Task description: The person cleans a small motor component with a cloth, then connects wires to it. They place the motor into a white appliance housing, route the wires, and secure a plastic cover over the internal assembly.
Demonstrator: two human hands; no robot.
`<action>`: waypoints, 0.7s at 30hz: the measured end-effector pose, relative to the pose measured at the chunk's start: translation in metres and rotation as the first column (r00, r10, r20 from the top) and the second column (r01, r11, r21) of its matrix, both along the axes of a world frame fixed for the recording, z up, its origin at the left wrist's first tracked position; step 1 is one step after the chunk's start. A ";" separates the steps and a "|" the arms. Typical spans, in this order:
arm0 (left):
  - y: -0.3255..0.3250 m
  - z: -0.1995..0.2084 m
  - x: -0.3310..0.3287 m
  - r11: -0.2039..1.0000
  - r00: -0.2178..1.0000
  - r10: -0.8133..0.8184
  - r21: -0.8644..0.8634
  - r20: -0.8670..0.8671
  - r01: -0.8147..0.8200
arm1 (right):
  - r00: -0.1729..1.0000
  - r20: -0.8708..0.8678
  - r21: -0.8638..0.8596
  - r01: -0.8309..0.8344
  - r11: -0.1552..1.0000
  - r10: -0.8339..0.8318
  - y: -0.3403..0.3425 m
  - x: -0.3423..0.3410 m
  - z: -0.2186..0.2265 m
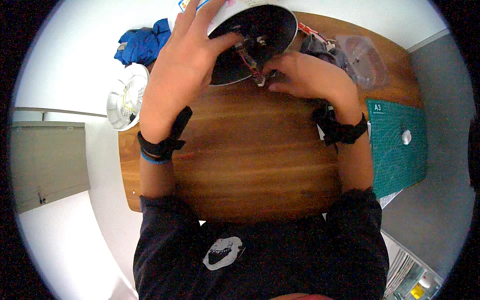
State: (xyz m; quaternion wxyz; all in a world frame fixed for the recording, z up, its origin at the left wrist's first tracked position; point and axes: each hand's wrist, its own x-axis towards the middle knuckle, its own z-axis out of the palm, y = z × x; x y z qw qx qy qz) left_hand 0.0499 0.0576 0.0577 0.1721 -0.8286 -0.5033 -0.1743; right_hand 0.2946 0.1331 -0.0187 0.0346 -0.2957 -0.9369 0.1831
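A round white housing point(230, 11) with a dark hollow inside point(277, 32) is tilted at the far side of the table, its open face turned toward me. My left hand point(181, 67) grips its left side, with the thumb reaching over the rim into the hollow. Thin wires with red among them point(247, 59) run out of the hollow to the near rim, ending by a small pale piece point(261, 84). My right hand point(305, 75) is at that rim with its fingers curled around the wire ends; the exact contact is blurred.
On the left are a white slotted basket-like part point(126, 102) and a bundled blue cloth point(142, 45). Behind my right hand lie a red-and-white tool point(311, 32) and a clear plastic tray point(367, 57). A green cutting mat point(397, 165) bears a small white piece point(406, 137).
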 end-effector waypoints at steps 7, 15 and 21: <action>-0.006 0.011 0.002 0.997 0.997 -0.081 -0.018 0.021 0.081 | 0.998 -0.037 0.029 -0.050 0.998 0.051 -0.004 -0.001 0.008; -0.005 0.012 -0.001 0.996 0.998 -0.057 -0.066 0.009 0.057 | 0.994 -0.111 0.067 -0.002 0.998 0.009 -0.005 0.006 0.010; -0.007 0.017 -0.001 0.992 0.996 -0.078 -0.096 0.040 0.082 | 0.985 -0.175 0.141 0.020 0.990 0.005 -0.005 0.007 0.016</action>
